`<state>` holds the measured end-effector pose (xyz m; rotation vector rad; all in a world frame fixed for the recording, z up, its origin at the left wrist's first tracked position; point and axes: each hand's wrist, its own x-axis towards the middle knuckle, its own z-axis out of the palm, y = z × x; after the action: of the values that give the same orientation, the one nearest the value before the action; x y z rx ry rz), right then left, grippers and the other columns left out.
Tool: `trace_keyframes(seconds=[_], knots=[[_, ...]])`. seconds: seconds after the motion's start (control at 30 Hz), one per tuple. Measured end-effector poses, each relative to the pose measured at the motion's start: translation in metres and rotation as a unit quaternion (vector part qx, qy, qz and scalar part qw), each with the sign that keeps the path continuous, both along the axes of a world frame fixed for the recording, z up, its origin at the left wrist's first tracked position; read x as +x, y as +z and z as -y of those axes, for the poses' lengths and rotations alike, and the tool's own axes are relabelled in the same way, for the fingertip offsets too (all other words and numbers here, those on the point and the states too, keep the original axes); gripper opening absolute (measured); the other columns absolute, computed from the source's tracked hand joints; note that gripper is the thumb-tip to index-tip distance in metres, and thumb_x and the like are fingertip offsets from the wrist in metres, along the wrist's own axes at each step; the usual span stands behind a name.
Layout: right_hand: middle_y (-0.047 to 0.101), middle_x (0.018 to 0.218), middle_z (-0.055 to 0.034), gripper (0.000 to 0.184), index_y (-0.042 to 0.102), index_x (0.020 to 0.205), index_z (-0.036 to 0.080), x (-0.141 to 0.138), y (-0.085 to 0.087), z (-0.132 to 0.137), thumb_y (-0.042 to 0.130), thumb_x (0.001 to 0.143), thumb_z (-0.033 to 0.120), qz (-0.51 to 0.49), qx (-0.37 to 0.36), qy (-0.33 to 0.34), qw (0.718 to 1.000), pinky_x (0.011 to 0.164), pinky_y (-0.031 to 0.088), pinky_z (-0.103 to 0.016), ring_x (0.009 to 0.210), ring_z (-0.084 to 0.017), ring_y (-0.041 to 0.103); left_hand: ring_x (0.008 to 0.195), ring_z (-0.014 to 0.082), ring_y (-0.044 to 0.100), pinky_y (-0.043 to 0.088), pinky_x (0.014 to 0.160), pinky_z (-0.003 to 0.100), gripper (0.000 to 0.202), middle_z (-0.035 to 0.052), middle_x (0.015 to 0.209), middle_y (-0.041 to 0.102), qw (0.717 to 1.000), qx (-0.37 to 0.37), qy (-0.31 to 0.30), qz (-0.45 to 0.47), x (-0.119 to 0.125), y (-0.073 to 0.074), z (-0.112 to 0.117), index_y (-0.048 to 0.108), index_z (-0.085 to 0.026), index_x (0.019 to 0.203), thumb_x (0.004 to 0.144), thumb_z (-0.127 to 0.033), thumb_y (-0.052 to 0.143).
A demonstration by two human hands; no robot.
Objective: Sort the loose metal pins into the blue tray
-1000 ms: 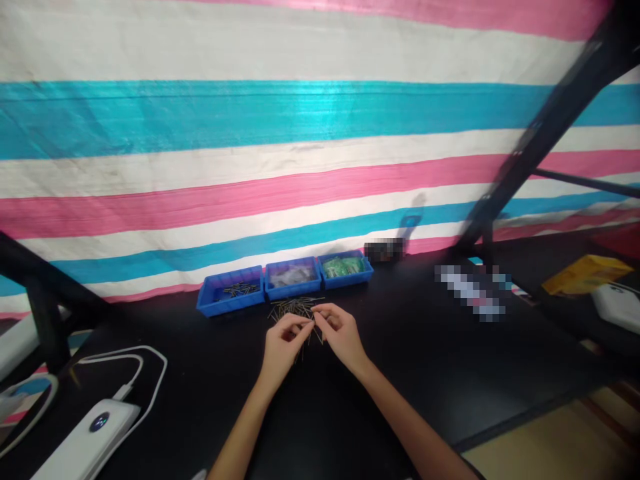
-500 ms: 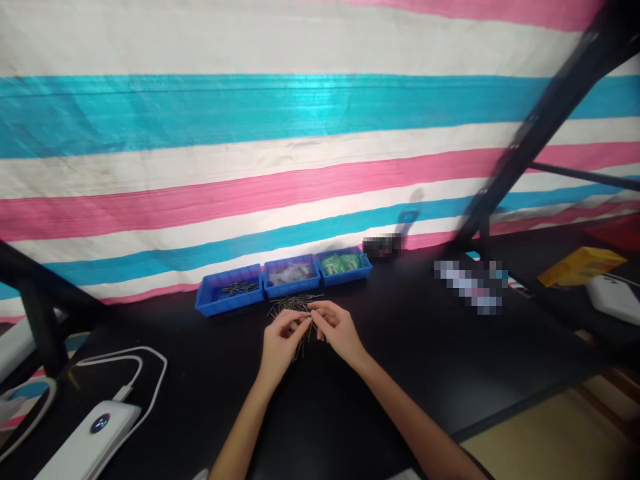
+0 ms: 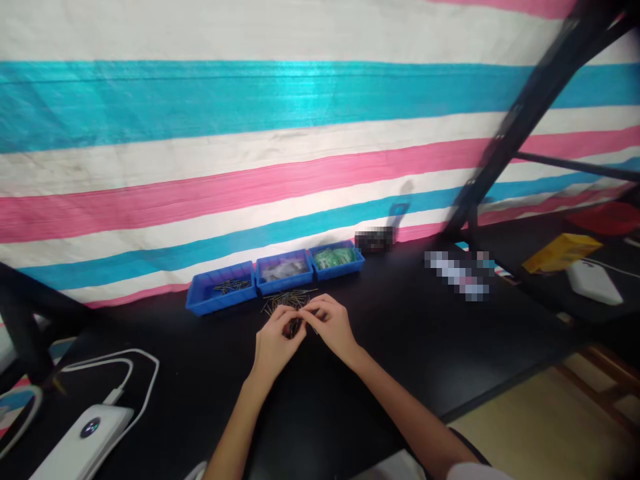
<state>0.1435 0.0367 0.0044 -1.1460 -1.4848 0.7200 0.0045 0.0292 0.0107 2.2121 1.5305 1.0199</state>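
My left hand (image 3: 276, 339) and my right hand (image 3: 334, 328) meet with their fingertips touching, above a loose pile of thin metal pieces (image 3: 286, 299) that look like long nails or screws. Both hands are closed in a pinch. Whatever lies between the fingertips is too small and too covered to make out. Part of the pile is hidden beneath the fingers. Just behind it stand three blue bins in a row: the left bin (image 3: 220, 304) has similar thin metal pieces, the middle bin (image 3: 287, 285) clear plastic bags, the right bin (image 3: 341, 271) green-tinted bags.
A white power bank (image 3: 83, 443) with a white cable (image 3: 146, 393) lies at the left on the black table (image 3: 400, 347). A striped sheet (image 3: 225, 160) hangs behind. Dark metal struts (image 3: 505, 137) rise at the right, near a yellow packet (image 3: 563, 252) and a white device (image 3: 594, 281).
The view has shifted slightly, so the scene sits a little further left and higher. My hands stay together over the pile, with the fingertips a little closer and more overlapped.
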Motion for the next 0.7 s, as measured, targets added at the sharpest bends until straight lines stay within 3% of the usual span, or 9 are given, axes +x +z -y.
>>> trace_keyframes(seconds=[0.43, 0.7], knots=[[0.062, 0.084, -0.0034, 0.016, 0.067, 0.080, 0.020, -0.001, -0.007, 0.003, 0.063, 0.073, 0.034, 0.083, -0.035, 0.018, 0.996, 0.051, 0.046, -0.023, 0.052, -0.011, 0.054, 0.062, 0.0073, 0.052, 0.037, 0.053, 0.017, 0.015, -0.0032, 0.088, 0.058, 0.999, -0.046, -0.020, -0.020, -0.002, -0.002, 0.005, 0.060, -0.022, 0.087, 0.074, -0.025, 0.054], [0.062, 0.079, -0.0055, 0.027, 0.069, 0.072, 0.017, 0.001, -0.013, -0.002, 0.064, 0.070, 0.044, 0.028, -0.019, 0.037, 0.999, 0.050, 0.046, -0.024, 0.056, -0.014, 0.056, 0.060, 0.0074, 0.050, 0.035, 0.051, 0.019, 0.007, -0.0031, 0.085, 0.057, 0.998, -0.051, -0.022, 0.030, -0.002, -0.004, 0.006, 0.060, -0.020, 0.075, 0.071, -0.024, 0.056]])
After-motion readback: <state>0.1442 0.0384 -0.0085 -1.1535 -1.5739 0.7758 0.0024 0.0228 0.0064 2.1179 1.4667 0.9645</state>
